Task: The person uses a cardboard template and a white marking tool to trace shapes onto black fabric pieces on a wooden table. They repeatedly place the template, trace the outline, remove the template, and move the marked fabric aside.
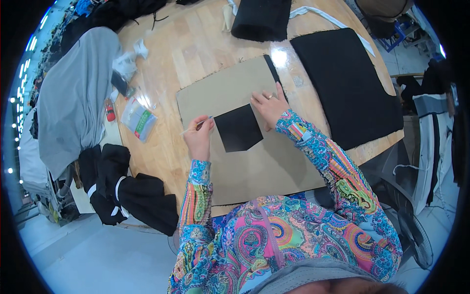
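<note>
A large beige fabric panel (274, 171) lies flat in front of me on the wooden table. On it rests a black pocket-shaped piece (239, 128) with its point toward me; whether it is cloth or a stiff template I cannot tell. My left hand (198, 137) pinches a thin pen (185, 131), its tip at the piece's upper left corner. My right hand (270, 109), a ring on one finger, lies with fingers spread on the beige panel by the piece's upper right side. One fingertip reaches a narrow black strip (271, 68) along the panel's far right edge.
Black fabric panels (347, 88) are stacked at the right, and a folded black bundle (262, 19) lies at the far side. To the left are a clear plastic packet (138, 119), a red object (109, 110), grey cloth (78, 98) and tied black bundles (132, 191). A fan (411, 225) stands lower right.
</note>
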The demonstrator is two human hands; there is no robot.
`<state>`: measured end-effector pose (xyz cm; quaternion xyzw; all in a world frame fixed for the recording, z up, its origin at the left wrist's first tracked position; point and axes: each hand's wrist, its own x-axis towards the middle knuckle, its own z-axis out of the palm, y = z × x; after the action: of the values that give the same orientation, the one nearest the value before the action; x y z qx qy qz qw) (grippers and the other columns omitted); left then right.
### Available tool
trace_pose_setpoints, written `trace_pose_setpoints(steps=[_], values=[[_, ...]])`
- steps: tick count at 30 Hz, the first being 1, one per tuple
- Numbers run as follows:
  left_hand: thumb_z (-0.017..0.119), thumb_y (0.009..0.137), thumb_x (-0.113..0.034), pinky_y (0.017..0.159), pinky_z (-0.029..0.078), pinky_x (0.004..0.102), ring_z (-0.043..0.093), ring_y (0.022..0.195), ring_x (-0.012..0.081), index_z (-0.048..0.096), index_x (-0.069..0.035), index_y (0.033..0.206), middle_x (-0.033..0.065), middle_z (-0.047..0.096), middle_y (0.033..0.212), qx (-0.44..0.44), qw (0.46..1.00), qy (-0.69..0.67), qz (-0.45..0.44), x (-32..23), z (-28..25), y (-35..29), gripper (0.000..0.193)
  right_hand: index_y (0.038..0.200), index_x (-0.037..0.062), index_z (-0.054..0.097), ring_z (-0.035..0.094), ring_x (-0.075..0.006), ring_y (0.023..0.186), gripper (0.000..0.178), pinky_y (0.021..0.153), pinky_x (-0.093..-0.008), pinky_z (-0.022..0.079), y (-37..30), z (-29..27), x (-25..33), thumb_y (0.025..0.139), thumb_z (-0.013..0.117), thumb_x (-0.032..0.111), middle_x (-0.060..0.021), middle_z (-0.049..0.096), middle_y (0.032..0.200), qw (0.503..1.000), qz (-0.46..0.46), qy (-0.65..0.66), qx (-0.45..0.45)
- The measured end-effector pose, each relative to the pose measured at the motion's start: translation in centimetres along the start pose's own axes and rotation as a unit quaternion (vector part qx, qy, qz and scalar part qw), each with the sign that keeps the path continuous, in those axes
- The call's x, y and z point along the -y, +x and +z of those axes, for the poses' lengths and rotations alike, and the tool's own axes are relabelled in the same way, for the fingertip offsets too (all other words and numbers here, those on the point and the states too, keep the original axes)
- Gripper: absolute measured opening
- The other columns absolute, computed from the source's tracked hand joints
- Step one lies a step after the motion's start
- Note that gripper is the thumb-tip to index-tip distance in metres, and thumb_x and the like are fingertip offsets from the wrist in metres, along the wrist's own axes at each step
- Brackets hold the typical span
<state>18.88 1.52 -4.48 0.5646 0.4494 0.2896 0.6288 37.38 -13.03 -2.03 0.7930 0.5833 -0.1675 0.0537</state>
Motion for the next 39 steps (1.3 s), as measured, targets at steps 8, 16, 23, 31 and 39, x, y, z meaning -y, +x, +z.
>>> trace_pose_setpoints(steps=[8, 16, 23, 31, 39], values=[[0.065, 0.082, -0.018, 0.059, 0.047, 0.0265, 0.061, 0.063, 0.0093, 0.068, -0.002, 0.089, 0.0066, 0.067, 0.069, -0.038, 0.966, 0.243, 0.078, 1.0, -0.3, -0.2, 0.018, 0.134, 0.0099, 0.040, 0.037, -0.0241, 0.129, 0.099, 0.110, -0.0621, 0.009, 0.2, -0.3, 0.3, 0.049, 0.087, 0.021, -0.0027, 0.036, 0.138, 1.000, 0.011, 0.003, 0.022], [0.066, 0.080, -0.018, 0.060, 0.048, 0.0295, 0.064, 0.063, 0.0169, 0.069, -0.003, 0.088, 0.0113, 0.069, 0.071, -0.045, 0.955, 0.268, 0.115, 1.4, 0.0, 0.1, 0.017, 0.133, 0.0088, 0.042, 0.039, -0.0248, 0.127, 0.096, 0.109, -0.0642, 0.007, 0.2, 0.1, 0.3, 0.051, 0.087, 0.023, -0.0029, 0.039, 0.136, 1.000, 0.004, -0.002, 0.004], [0.065, 0.081, -0.017, 0.062, 0.049, 0.0310, 0.066, 0.065, 0.0203, 0.068, -0.002, 0.088, 0.0122, 0.068, 0.072, -0.055, 0.944, 0.305, 0.117, 0.9, 0.1, -0.2, 0.017, 0.134, 0.0089, 0.042, 0.039, -0.0245, 0.127, 0.096, 0.109, -0.0644, 0.008, 0.2, 0.0, 0.3, 0.050, 0.087, 0.023, -0.0027, 0.039, 0.136, 1.000, 0.006, 0.000, 0.007], [0.064, 0.080, -0.016, 0.063, 0.050, 0.0303, 0.066, 0.066, 0.0201, 0.068, -0.003, 0.087, 0.0130, 0.068, 0.073, -0.054, 0.948, 0.291, 0.122, 1.4, 0.2, -0.1, 0.015, 0.133, 0.0091, 0.042, 0.039, -0.0243, 0.128, 0.095, 0.109, -0.0644, 0.009, 0.4, 0.3, 0.4, 0.051, 0.087, 0.022, -0.0026, 0.039, 0.137, 1.000, 0.008, -0.005, 0.007], [0.064, 0.081, -0.015, 0.062, 0.050, 0.0303, 0.066, 0.066, 0.0199, 0.069, -0.004, 0.087, 0.0123, 0.068, 0.073, -0.069, 0.957, 0.263, 0.101, 1.7, -0.3, -0.1, 0.014, 0.133, 0.0090, 0.042, 0.040, -0.0242, 0.127, 0.095, 0.109, -0.0642, 0.010, 0.3, 0.2, 0.3, 0.051, 0.087, 0.022, -0.0027, 0.040, 0.135, 1.000, 0.005, -0.011, 0.004]])
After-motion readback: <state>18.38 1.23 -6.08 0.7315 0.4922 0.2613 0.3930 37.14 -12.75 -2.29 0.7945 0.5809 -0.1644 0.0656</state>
